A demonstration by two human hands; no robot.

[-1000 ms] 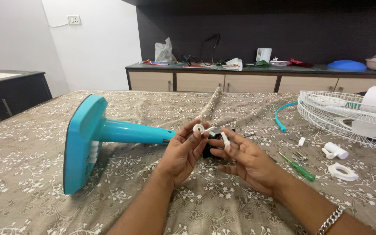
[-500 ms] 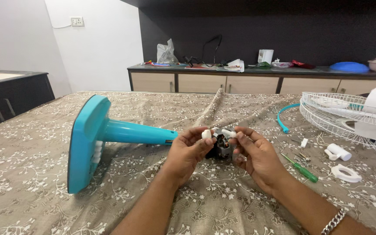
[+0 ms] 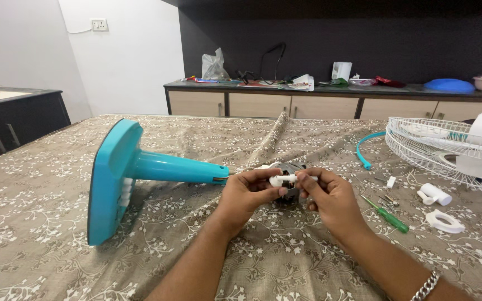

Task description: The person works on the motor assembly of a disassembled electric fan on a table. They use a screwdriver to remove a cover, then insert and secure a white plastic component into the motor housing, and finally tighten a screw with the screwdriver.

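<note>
So both hands, left hand and right hand, pinch a small white plastic piece over the dark fan motor. Teal fan stand lies just left; green screwdriver, white ring and wire fan guard sit right.

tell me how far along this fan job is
Done: the fan is in pieces. The wire guard, a white ring and a screwdriver lie on the cloth, the teal stand on its side. In hand: left hand and right hand pinch a white piece at the motor. Left: the loose parts stay unattached.
</note>
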